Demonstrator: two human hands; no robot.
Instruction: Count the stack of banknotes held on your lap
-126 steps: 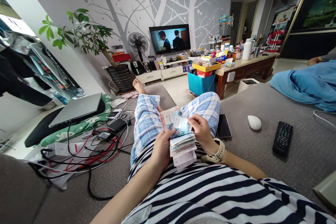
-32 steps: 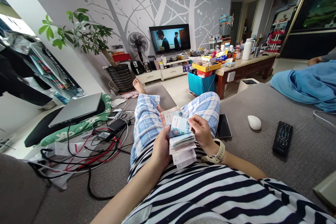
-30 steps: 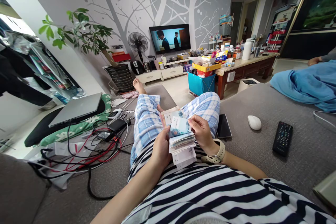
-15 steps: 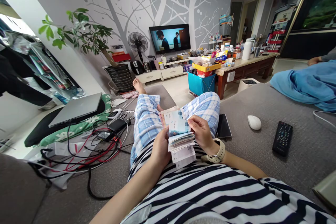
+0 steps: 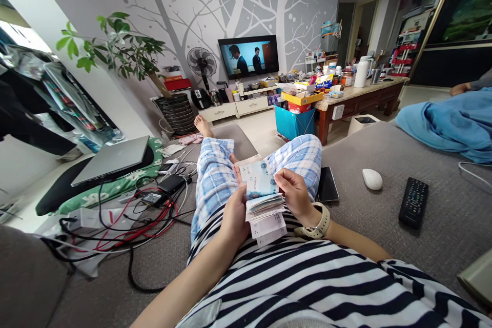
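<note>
A folded wad of banknotes (image 5: 264, 206) is held above my lap between both hands. My left hand (image 5: 235, 215) is closed on the wad's left side, its thumb along the edge. My right hand (image 5: 295, 193) pinches the right edge, thumb and finger at a blue banknote (image 5: 258, 184). Blue and pinkish notes fan out at the far end, and pale purple notes (image 5: 268, 229) hang out toward my striped shirt. The fingers under the wad are hidden. A beige watch is on my right wrist.
On the grey sofa to my right lie a phone (image 5: 328, 184), a white mouse (image 5: 372, 179) and a black remote (image 5: 413, 203). Tangled cables (image 5: 154, 205) and a closed laptop (image 5: 111, 160) lie on the left. Ahead stands a cluttered table (image 5: 326, 104); another person's hand shows far right.
The blue notes at the far end have shifted very slightly in my hands. Both hands keep nearly the same place and grip.
</note>
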